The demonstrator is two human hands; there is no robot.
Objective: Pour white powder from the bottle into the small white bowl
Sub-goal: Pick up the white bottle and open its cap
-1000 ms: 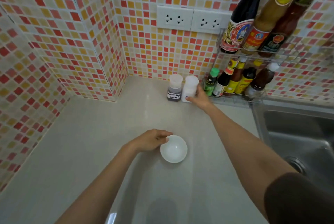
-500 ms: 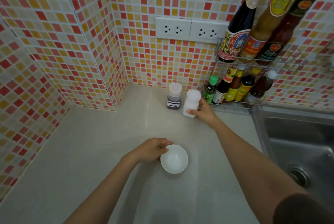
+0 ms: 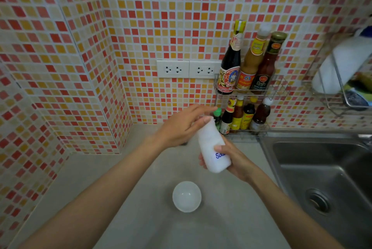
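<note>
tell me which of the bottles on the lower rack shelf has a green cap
The small dark bottle at the left end of the lower shelf, just behind the left hand. Its cap is green; the caps that show on its neighbours are red, yellow or white.

I see the bottle, white and translucent with blue lettering on its side, tilted with its top leaning away, up off the counter beyond the bowl. The bowl is small, white, round and empty, upright on the counter, well apart from the bottle.
</note>
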